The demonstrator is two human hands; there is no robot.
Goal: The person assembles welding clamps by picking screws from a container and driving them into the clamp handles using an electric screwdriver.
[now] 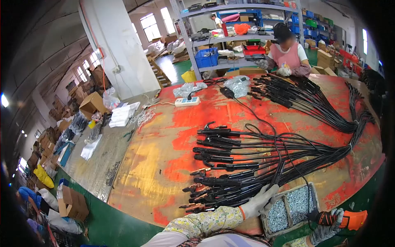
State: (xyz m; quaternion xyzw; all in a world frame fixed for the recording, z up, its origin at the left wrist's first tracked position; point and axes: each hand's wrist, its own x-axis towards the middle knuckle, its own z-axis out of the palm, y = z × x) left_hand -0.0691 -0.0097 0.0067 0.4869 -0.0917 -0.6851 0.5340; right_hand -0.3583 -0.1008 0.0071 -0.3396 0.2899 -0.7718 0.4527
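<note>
My left hand (pixel 261 200), in a pale glove with a floral sleeve behind it, is closed around the lower end of a black cable clamp (pixel 279 172). The clamp slants upward over a row of black cables (pixel 255 175) with copper-tipped clamps. Just right of that hand sits a divided tray (pixel 313 196) of small silver screws. At the lower right, my right hand (pixel 335 218), in a grey glove, is wrapped round an orange and black power tool (pixel 354 220). The tool's black nose points left at the tray's right edge.
Another cable bundle (pixel 304 101) lies at the back right, near a co-worker (pixel 288 53) in pink. A white power strip (pixel 187 101) and plastic bags (pixel 237 85) are farther back. White packets (pixel 123 114) lie left. Metal shelves (pixel 230 40) stand behind the table.
</note>
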